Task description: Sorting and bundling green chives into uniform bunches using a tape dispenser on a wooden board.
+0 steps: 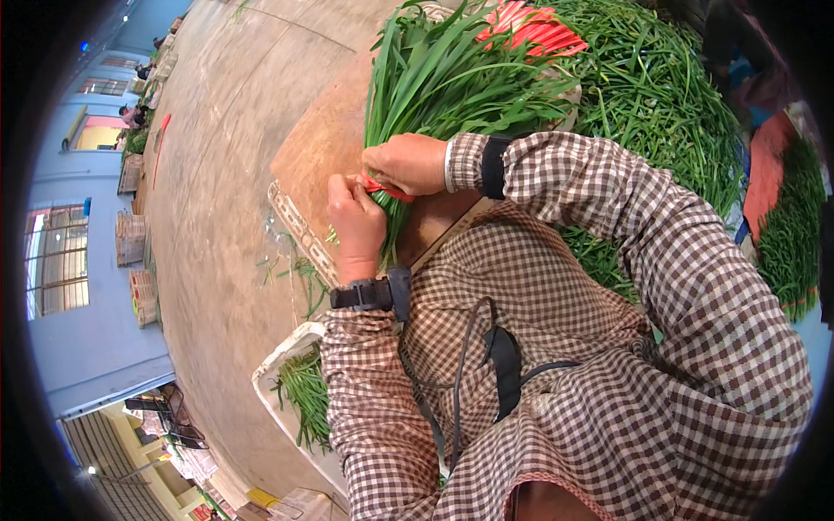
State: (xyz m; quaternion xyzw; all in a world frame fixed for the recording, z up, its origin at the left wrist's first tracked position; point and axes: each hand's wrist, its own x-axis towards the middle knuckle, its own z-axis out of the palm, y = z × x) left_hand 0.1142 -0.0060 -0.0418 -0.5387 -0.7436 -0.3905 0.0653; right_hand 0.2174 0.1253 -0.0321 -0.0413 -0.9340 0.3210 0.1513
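Note:
A bunch of long, flat green leaves that look like garlic chives (439, 91) lies on a brown board (317, 130) in front of me. A red tie strip (398, 194) runs across the narrow stem end of the bunch. My left hand (357, 221) is closed on the strip at the near left side, thumb and fingers pinched. Curled into a fist against the stems, my right hand (407, 163) grips the strip from the other side. Part of the strip and its ends are hidden by my fingers. The leaves fan out toward the far side.
Red strips (534, 33) lie beyond the leaves. A large heap of loose green leaves (651, 104) spreads to the right. A white tub (282, 356) holding cut greens (304, 395) stands at lower left. Crates (130, 239) line the blue wall.

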